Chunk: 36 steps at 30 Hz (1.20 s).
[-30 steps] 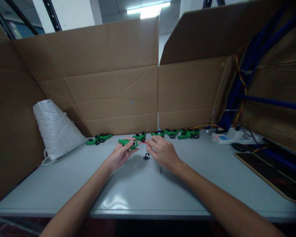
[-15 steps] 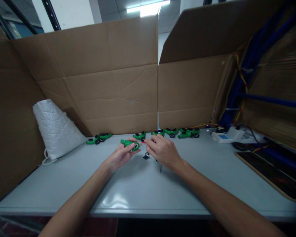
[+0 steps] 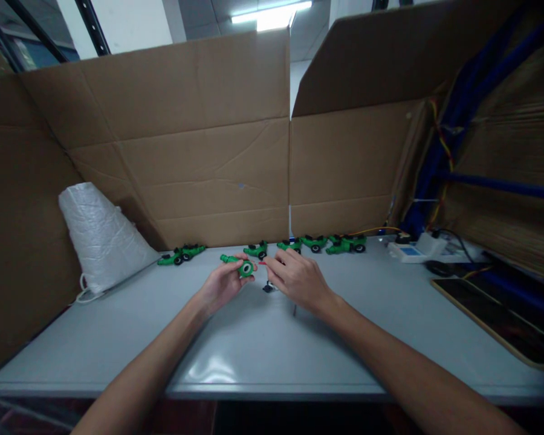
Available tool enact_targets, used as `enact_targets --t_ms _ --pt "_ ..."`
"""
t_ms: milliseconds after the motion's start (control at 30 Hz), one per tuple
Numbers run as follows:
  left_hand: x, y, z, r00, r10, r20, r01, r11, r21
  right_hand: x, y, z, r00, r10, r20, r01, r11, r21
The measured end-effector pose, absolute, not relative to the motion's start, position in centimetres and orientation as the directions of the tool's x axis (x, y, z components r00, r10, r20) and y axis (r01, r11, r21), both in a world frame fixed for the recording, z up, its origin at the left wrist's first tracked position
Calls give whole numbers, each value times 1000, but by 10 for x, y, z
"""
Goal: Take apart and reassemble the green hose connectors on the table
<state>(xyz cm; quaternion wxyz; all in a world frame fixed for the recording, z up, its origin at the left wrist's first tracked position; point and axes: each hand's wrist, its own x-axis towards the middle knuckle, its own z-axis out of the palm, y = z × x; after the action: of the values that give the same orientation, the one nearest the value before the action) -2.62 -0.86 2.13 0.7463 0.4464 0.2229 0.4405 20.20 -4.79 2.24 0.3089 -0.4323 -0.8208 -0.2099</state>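
Observation:
My left hand (image 3: 223, 285) is closed around a green toy car body (image 3: 239, 266), thumb on top, with a round opening or wheel facing me at its right end. Close beside it, my right hand (image 3: 298, 277) pinches a small thin red piece (image 3: 262, 263) that points toward the car body; whether the two touch I cannot tell. From beneath the right hand a thin grey rod (image 3: 294, 310) sticks out; the rest of it is hidden by the palm. Between the hands a small black part (image 3: 267, 288) lies on the table.
Several green toy cars (image 3: 315, 243) line the back of the white table (image 3: 254, 356), before a cardboard wall (image 3: 208, 169). A silvery wrapped bundle (image 3: 104, 241) leans at the left. At the right are a power strip (image 3: 410, 252) with cables and a dark flat panel (image 3: 494, 320).
The car body has turned slightly in my left hand, so its round end faces me more. A bit more of the red piece shows between the hands. Otherwise little has moved.

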Motion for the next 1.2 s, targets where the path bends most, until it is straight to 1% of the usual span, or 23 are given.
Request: enact_targets --t_ms 267,600,667,833,933,1067,1133,1200 --pt "-24 -8 19 454 885 105 -481 144 865 204 -47 21 -452 564 692 839 532 114" --pt "-22 -8 14 444 891 96 -456 133 880 201 -48 19 -413 565 715 844 531 68" --pt "-22 -10 15 442 891 102 -452 123 883 201 -46 17 -393 569 722 842 539 34" --pt "-19 -14 15 450 887 103 -410 102 907 198 -41 8 -286 592 754 771 609 -186" --pt "-16 -15 10 481 869 117 -361 74 930 195 -41 6 -304 606 735 709 660 -250" --pt "-11 -14 3 506 850 149 -284 1 959 195 -45 9 -355 646 676 692 668 -275" --pt "-10 -13 1 492 856 159 -248 -37 968 196 -46 11 -377 668 642 722 646 -247" --pt "-9 -13 0 475 864 167 -218 -68 974 196 -47 11 -395 679 619 761 619 -194"
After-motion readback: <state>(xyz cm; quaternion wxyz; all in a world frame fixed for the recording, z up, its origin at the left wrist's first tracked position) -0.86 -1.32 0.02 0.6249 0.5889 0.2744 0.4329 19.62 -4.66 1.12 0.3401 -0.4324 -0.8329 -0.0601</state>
